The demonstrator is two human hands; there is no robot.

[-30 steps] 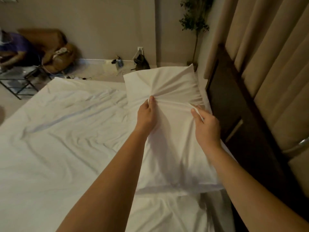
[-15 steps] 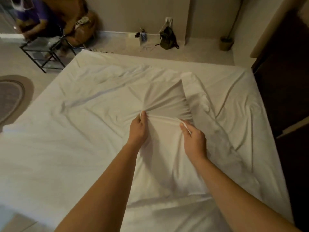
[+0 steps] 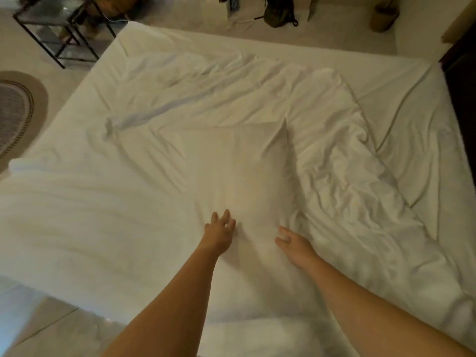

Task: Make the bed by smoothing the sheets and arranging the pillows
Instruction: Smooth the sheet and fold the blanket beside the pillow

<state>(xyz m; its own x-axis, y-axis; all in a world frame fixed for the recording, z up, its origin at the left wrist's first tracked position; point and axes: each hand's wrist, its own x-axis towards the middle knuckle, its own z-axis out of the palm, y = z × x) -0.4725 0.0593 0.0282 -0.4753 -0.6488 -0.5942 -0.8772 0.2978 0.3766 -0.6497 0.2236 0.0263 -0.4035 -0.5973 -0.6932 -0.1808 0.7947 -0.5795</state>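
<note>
Though blurred by motion, plainly flat on the rumpled white duvet [image 3: 116,215] at mid-bed: a plump white rectangular fabric pillow [image 3: 239,171]. At its near edge, left hand [image 3: 219,231] with fingers spread and straight, gripping nothing; just beside, right hand [image 3: 295,244] loosely uncurled, likewise holding nothing. To the right, a creased white fitted sheet [image 3: 417,99]. Beyond, a dark wooden headboard [image 3: 461,104], a black metal-framed glass table [image 3: 59,34], a round woven rug [image 3: 15,117].

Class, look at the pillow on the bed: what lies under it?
The pillow lies on the wrinkled white sheet, which spreads out on both sides of it. The patch directly beneath is covered and cannot be seen.
</note>
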